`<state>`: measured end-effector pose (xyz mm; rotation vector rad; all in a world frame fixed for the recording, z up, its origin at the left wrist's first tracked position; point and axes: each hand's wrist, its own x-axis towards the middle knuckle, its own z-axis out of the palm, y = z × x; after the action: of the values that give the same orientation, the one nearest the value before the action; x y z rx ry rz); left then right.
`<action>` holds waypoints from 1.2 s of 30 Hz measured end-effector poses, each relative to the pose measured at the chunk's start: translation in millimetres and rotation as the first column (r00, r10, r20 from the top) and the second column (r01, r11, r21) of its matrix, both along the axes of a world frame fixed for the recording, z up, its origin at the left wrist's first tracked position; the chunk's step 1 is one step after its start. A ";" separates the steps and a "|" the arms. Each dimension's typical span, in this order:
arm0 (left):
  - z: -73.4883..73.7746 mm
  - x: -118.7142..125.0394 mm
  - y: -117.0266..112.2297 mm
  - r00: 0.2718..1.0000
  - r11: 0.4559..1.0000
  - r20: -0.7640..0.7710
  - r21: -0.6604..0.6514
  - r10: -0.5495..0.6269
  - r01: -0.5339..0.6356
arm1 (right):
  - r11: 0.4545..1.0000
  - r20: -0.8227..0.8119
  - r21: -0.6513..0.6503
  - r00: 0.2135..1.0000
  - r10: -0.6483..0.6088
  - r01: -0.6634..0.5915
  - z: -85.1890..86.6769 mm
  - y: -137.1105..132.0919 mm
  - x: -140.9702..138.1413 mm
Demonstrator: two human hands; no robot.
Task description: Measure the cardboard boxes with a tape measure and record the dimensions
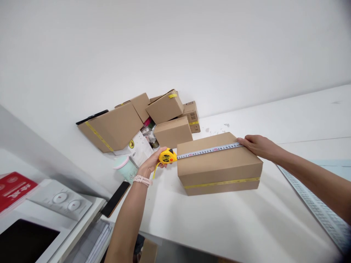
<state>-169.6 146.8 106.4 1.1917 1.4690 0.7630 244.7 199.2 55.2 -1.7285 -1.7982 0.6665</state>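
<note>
A brown cardboard box (219, 171) with a yellow tape band lies on the white table (219, 226). My left hand (152, 164) is closed round a yellow tape measure case (168, 156) at the box's left end. The white blade (208, 150) runs across the box's top. My right hand (256, 145) pins the blade's tip down at the box's right far corner, fingers pressed together. A pale watch strap sits on my left wrist.
A heap of cardboard boxes (123, 124) leans against the wall at the back. A mint green cup (125, 168) and a black phone (115, 199) lie near my left arm. A long ruler strip (315, 204) lies at the right. White devices (60, 199) stand at the lower left.
</note>
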 end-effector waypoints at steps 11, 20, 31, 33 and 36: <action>25.9 56.5 -100.1 0.915 0.938 0.207 0.038 -0.345 0.345 | 0.992 -0.218 0.121 0.975 0.046 -0.020 50.7 14.1 9.3; -82.4 193.8 -160.7 0.562 0.977 0.802 0.130 -0.204 0.168 | 0.974 -0.149 0.142 0.969 0.195 -0.174 48.0 31.2 -39.1; -60.9 258.4 -143.2 0.695 0.993 0.716 0.023 0.062 -0.112 | 0.962 -0.121 0.184 0.967 0.224 -0.200 22.8 79.5 -68.0; -66.6 263.5 -145.1 0.669 0.993 0.740 0.012 0.070 -0.117 | 0.956 -0.137 0.169 0.955 0.262 -0.238 19.5 80.8 -66.7; -72.4 270.4 -150.6 0.630 0.993 0.772 -0.016 0.090 -0.121 | 0.944 -0.178 0.136 0.930 0.321 -0.300 15.1 78.7 -61.3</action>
<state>100.8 -3.8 34.0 0.6382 0.7860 1.2038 183.3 277.9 70.3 -1.2691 -1.9440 0.8233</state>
